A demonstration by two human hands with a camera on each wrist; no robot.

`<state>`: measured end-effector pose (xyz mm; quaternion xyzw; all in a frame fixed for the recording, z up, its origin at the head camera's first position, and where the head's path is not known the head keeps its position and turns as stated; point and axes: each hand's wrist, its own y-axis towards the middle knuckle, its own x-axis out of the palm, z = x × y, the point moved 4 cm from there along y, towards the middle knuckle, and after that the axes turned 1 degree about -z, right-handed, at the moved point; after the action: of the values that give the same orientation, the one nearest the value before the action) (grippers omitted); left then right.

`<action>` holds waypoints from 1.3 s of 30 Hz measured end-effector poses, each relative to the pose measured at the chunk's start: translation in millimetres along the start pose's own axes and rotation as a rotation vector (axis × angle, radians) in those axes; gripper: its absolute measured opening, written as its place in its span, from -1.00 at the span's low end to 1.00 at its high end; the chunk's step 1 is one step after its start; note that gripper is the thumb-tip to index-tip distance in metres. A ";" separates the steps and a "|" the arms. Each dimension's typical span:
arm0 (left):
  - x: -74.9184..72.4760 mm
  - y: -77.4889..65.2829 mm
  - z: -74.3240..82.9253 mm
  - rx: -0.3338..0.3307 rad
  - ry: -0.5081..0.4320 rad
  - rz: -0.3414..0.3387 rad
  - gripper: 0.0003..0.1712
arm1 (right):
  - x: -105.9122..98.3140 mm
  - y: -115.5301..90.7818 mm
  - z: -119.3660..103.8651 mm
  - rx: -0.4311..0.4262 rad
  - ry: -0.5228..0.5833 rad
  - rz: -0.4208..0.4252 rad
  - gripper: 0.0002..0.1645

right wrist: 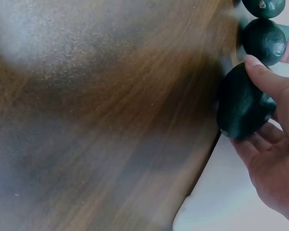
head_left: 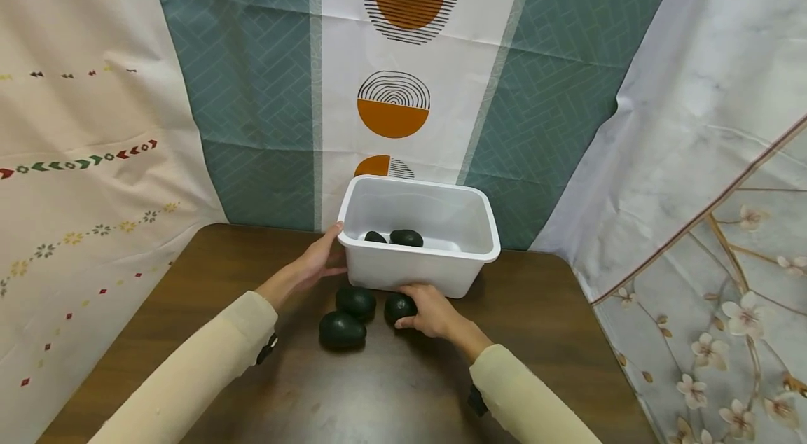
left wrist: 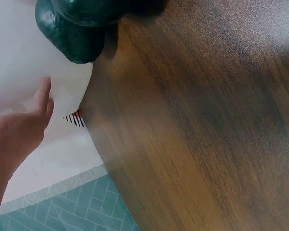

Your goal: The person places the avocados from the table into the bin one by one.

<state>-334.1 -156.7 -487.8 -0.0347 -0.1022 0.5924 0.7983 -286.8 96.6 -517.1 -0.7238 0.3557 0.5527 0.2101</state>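
Observation:
My right hand (head_left: pixel 436 312) grips a dark green avocado (head_left: pixel 397 308) just in front of a white plastic bin (head_left: pixel 410 270). In the right wrist view, the thumb lies on one side of this avocado (right wrist: pixel 242 106) and the fingers on the other. My left hand (head_left: pixel 312 263) rests against the bin's left end, its fingers fairly straight and touching the wall near the rim. Two more avocados, a rear one (head_left: pixel 356 302) and a front one (head_left: pixel 342 331), lie close together on the table between the hands. Inside the bin are two dark avocados, one (head_left: pixel 406 238) largely visible, another (head_left: pixel 375 237) partly hidden by the front wall.
The brown wooden table (head_left: pixel 302 395) carries everything. Behind the bin hangs a patterned curtain (head_left: pixel 252 80) in teal and white. Printed cloth (head_left: pixel 94 150) borders the left side, and a floral cloth (head_left: pixel 712 332) borders the right.

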 end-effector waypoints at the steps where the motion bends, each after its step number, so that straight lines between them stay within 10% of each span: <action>1: 0.4 0.2 1.4 0.002 0.000 -0.003 -0.02 | -1.5 1.0 -0.5 -0.005 -0.001 0.002 -0.19; 39: 2.5 -4.0 0.7 -0.006 -0.026 0.028 -0.04 | -1.9 -3.4 -1.5 -0.037 0.011 0.043 -0.16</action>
<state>-329.8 -155.6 -486.1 -0.0307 -0.1141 0.6037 0.7884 -283.5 98.3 -515.1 -0.7229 0.3618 0.5596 0.1828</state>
